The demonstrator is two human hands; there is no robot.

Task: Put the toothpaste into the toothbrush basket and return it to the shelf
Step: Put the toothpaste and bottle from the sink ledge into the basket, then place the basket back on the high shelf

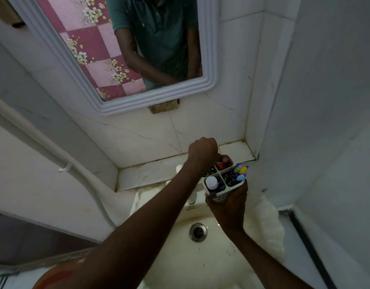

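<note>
My right hand (227, 205) holds a white four-compartment toothbrush basket (240, 184) from below, above the sink. A white-capped bottle (211, 182) stands in its near left compartment, and several colourful toothbrushes (241, 171) fill the right one. My left hand (202, 152) is curled over the far compartment, fingers closed on a red item (221, 164) that looks like the toothpaste, mostly hidden inside. The tiled shelf (148, 174) runs along the wall just behind the basket.
A white sink (263, 226) with a metal drain (198, 232) lies below my hands. A white-framed mirror (125, 103) hangs above the shelf. A white pipe (54, 151) runs down the left wall. Tiled walls close in on the right.
</note>
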